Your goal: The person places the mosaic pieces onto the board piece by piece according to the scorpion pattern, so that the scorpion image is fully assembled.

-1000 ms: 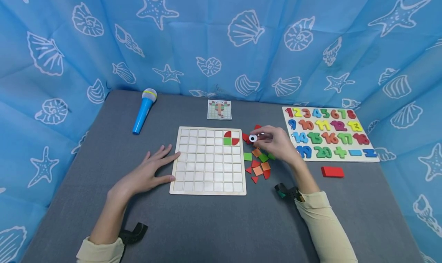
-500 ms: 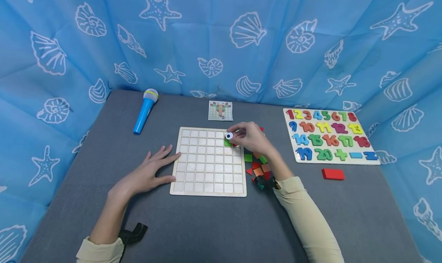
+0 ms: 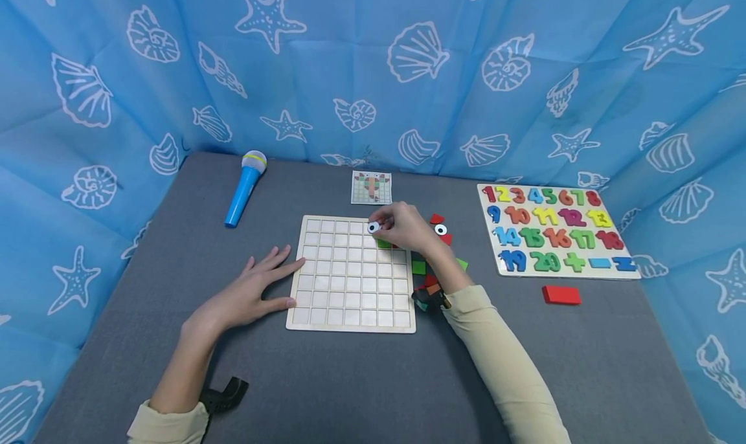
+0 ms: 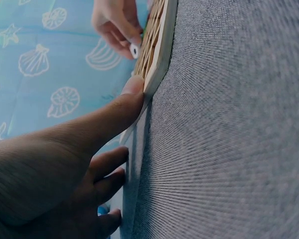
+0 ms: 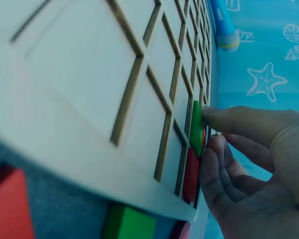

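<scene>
A pale wooden grid board (image 3: 345, 282) lies in the middle of the table. My left hand (image 3: 250, 287) rests at its left edge, fingers spread, with thumb and index fingertip touching the rim. Over the board's top row, right of centre, my right hand (image 3: 406, 227) pinches a round white eye piece (image 3: 373, 228) with a black pupil; the left wrist view shows this eye piece (image 4: 134, 50) at the fingertips. Below those fingers a green square (image 5: 196, 128) and a red piece (image 5: 191, 172) sit in grid cells. The hand hides part of the top right corner.
Several loose red, green and orange pieces lie right of the board, partly under the right forearm, with a second eye piece (image 3: 440, 230) among them. Behind stands a small pattern card (image 3: 371, 188). Around are a toy microphone (image 3: 245, 188), number puzzle (image 3: 559, 230) and red block (image 3: 561, 294).
My right hand has carried the eye piece leftward from the loose pieces to over the board's top row, uncovering a second eye piece. My left hand has stayed in place.
</scene>
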A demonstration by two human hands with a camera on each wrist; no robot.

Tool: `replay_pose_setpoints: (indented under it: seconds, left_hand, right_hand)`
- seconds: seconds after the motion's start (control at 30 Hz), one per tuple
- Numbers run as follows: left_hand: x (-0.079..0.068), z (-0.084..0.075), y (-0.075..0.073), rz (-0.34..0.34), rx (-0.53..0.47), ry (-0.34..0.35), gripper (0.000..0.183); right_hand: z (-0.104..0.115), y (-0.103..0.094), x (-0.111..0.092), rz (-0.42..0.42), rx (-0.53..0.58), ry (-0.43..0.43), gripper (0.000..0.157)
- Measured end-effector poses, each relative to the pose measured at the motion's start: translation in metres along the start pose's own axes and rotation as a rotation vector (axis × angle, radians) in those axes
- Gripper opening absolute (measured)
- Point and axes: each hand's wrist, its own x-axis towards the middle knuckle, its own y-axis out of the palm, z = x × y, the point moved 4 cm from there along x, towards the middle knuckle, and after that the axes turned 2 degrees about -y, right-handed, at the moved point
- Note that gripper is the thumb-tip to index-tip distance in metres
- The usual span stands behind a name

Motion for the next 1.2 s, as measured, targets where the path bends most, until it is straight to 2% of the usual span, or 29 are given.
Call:
replay_pose_setpoints:
  seconds: [0.13,0.3,0.4,0.6,0.7,0.93,1.2]
  left_hand:
    - [0.000,0.000,0.000,0.007,0.008,-0.008,0.081]
    - [-0.002,-0.016,-0.007,0.041,0.014,-0.038,0.080]
    - [-0.003,-0.018,-0.008,0.050,0.018,-0.054,0.080]
    - [-0.004,-0.010,-0.004,-0.010,-0.003,0.028,0.079]
    - [-0.003,-0.004,-0.001,-0.025,-0.013,0.037,0.079]
    - [-0.003,-0.017,-0.007,0.041,0.009,-0.051,0.080]
    - [-0.002,-0.019,-0.008,0.061,0.020,-0.067,0.080]
  right_hand:
    - [0.002,0.002,0.002,0.016,-0.028,-0.002,0.026]
    - [0.006,0.003,0.001,0.023,-0.029,-0.007,0.027]
    - [0.007,0.003,-0.001,0.020,-0.019,-0.017,0.027]
    - [0.007,0.003,-0.003,-0.002,-0.024,-0.040,0.025]
    - [0.007,0.004,-0.001,-0.015,-0.031,-0.041,0.023]
    - [0.007,0.006,0.002,-0.024,-0.060,-0.005,0.019]
    - [0.007,0.004,-0.001,-0.037,-0.053,-0.009,0.020]
